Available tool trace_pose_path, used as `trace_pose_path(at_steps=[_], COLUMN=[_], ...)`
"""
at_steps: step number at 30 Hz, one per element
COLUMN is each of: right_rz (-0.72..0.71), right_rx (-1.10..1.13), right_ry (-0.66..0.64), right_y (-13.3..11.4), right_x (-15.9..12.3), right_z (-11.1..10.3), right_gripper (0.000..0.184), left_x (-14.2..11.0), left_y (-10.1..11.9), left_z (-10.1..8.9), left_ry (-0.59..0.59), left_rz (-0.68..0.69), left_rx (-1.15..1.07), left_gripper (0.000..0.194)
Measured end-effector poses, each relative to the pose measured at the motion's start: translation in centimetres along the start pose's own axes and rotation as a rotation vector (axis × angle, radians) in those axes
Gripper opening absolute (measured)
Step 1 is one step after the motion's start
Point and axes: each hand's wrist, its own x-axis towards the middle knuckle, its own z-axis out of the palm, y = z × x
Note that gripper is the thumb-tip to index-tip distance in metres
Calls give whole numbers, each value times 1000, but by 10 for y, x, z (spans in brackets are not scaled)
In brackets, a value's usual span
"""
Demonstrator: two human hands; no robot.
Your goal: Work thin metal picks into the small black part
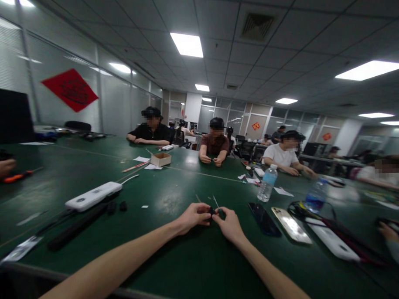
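My left hand [194,218] and my right hand [231,225] meet over the green table [177,263], close to its front edge. Pinched between the fingertips of my left hand is a small black part [211,211], too small and blurred to name. The thumb and forefinger of my right hand close on its other side. A thin, light rod [215,201] shows just above the fingers; whether a hand holds it or it lies on the table, I cannot tell. My fingers hide much of the black part.
To the right lie a dark phone [264,219], a light phone [291,225], a white power strip [333,239] and a water bottle [268,183]. Leftward are another power strip [94,196], a long black bar [78,226] and a cardboard box [160,159]. Several people sit around.
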Motion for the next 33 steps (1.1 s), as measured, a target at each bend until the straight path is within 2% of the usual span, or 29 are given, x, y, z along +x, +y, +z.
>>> trace_pose_path(at_steps=[8, 17, 24, 33], right_rz=[-6, 31, 78, 106], right_rx=[42, 104, 174, 201], right_ry=[15, 56, 104, 87], right_y=[1, 9, 17, 21], right_x=[-2, -1, 2, 2], right_z=[3, 13, 22, 23], right_gripper=[19, 22, 23, 24], left_x=[-1, 0, -1, 1], left_y=[1, -2, -2, -8], left_z=[-1, -3, -1, -3], left_ry=[-11, -83, -88, -63], left_rz=[0, 30, 60, 41], left_rx=[11, 22, 30, 67], left_gripper=[46, 41, 40, 38])
